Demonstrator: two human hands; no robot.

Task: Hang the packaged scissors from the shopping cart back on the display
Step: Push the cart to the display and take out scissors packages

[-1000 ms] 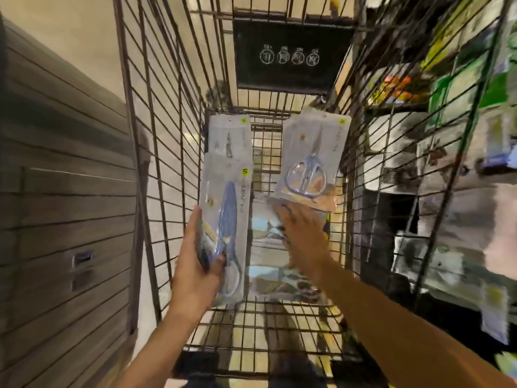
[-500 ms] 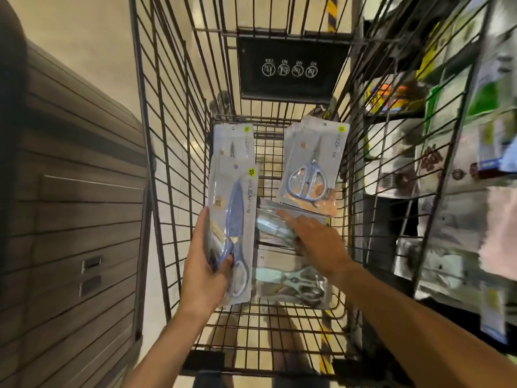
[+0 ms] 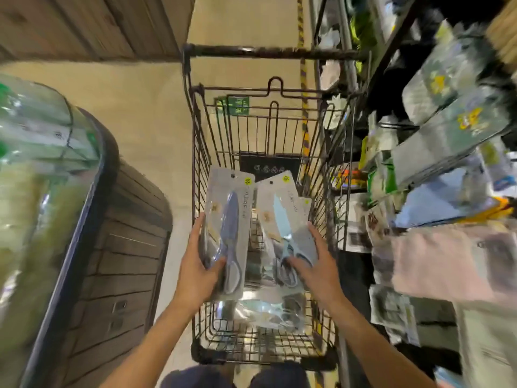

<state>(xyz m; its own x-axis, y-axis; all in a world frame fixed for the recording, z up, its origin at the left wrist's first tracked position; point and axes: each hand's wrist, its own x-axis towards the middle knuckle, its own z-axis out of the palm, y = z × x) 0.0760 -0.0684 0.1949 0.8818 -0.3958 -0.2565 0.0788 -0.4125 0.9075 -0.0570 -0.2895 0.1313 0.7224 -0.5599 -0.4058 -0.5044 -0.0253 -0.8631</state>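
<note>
The left hand (image 3: 195, 271) grips a packaged pair of blue-grey scissors (image 3: 228, 228), thumb across the front near the handles and fingers behind the card. The right hand (image 3: 313, 264) clamps a second pack with pale blue scissors (image 3: 282, 219), its thumb on the front; a further card seems to sit behind that one, though blur makes this uncertain. Both packs stand nearly upright, hang holes toward 12 o'clock, lifted above the shopping cart (image 3: 195, 152). More packs (image 3: 260, 312) lie on the cart floor toward 6 o'clock of the held pair. The step in hand looks like gathering stock out of the cart. Next, the packs must swing toward the display (image 3: 436, 152) at 3 o'clock, where each hang hole needs lining up with a free peg. Both forearms reach forward from 6 o'clock.
</note>
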